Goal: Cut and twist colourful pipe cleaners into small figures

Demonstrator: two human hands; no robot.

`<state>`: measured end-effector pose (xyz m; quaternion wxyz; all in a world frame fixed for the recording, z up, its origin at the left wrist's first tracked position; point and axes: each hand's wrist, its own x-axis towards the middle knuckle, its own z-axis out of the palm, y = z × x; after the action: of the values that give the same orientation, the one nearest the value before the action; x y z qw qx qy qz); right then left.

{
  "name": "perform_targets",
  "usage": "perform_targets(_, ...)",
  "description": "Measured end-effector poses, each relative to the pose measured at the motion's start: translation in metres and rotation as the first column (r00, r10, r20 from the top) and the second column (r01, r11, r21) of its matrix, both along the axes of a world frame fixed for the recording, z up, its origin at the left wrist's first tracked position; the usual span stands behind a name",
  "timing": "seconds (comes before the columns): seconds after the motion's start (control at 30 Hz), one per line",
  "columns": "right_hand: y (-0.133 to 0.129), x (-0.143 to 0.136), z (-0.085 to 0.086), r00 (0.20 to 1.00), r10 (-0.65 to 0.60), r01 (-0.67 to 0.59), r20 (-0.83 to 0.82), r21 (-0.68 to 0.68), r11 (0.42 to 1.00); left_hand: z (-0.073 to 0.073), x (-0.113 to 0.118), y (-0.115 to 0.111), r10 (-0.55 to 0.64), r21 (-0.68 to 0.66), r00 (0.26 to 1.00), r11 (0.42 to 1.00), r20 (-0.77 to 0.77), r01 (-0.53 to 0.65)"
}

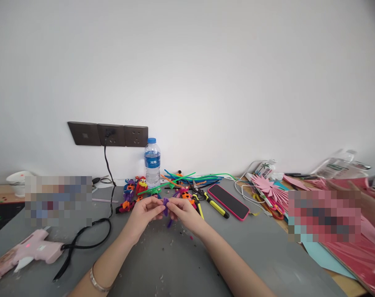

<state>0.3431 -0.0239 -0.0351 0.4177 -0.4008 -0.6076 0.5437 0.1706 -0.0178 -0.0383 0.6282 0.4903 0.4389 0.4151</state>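
Both hands meet above the grey table, near the middle of the view. Between their fingertips is a small fuzzy purple piece [165, 206], with a purple end hanging below. My left hand [146, 214] pinches its left side, and my right hand [184, 212] pinches its right side. Just behind the hands lie small colourful fuzzy figures [129, 190] and loose green and blue fuzzy stems [206, 179]. Pliers with yellow and black handles [216, 206] rest close to my right hand.
A water bottle [152, 163] stands by the wall. A phone [229, 201] lies right of the pliers. At left is a pink glue gun [36, 247] with a black cord. Pink papers [269, 187] lie at right, near another person's hand [363, 202].
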Motion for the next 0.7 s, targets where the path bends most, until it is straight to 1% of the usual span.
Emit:
perform_targets(0.1,0.002,0.000,-0.005,1.000,-0.018,0.018,-0.015,-0.007,1.000,0.002,0.000,-0.001,-0.020,-0.005,1.000,1.000,0.000,0.020)
perform_targets(0.3,0.004,-0.001,-0.010,0.999,-0.020,0.016,-0.043,-0.095,0.995,0.003,0.002,-0.003,-0.061,-0.004,0.998,0.998,-0.005,0.061)
perform_targets(0.37,0.004,0.000,-0.010,0.999,-0.027,0.025,-0.023,-0.081,0.996,0.002,0.002,-0.002,-0.070,0.001,0.998,0.998,0.000,0.070)
perform_targets(0.43,0.004,0.001,-0.009,0.995,-0.086,0.085,0.041,0.004,0.996,0.000,0.002,-0.001,-0.065,0.000,0.998,0.998,0.007,0.065)
perform_targets(0.47,0.003,0.001,-0.009,0.986,-0.137,0.130,0.097,0.078,0.988,0.000,0.001,0.000,-0.059,0.001,0.998,0.998,0.004,0.059)
perform_targets(0.53,0.003,0.004,-0.008,0.936,-0.261,0.191,0.236,0.282,0.940,0.000,0.000,0.001,-0.049,0.018,0.999,0.999,-0.023,0.050)
perform_targets(0.57,0.004,0.005,-0.008,0.901,-0.314,0.186,0.299,0.387,0.903,0.000,0.000,0.002,-0.055,0.036,0.997,0.998,-0.048,0.057)
perform_targets(0.63,0.004,0.007,-0.010,0.843,-0.358,0.101,0.403,0.535,0.839,0.000,-0.002,0.002,-0.115,0.065,0.987,0.990,-0.112,0.122)
perform_targets(0.67,0.005,0.008,-0.011,0.822,-0.354,0.043,0.447,0.571,0.820,0.000,-0.002,0.001,-0.161,0.065,0.976,0.983,-0.145,0.172)
perform_targets(0.7,0.005,0.009,-0.013,0.802,-0.339,-0.015,0.493,0.583,0.813,0.000,-0.002,0.000,-0.209,0.056,0.962,0.974,-0.177,0.222)
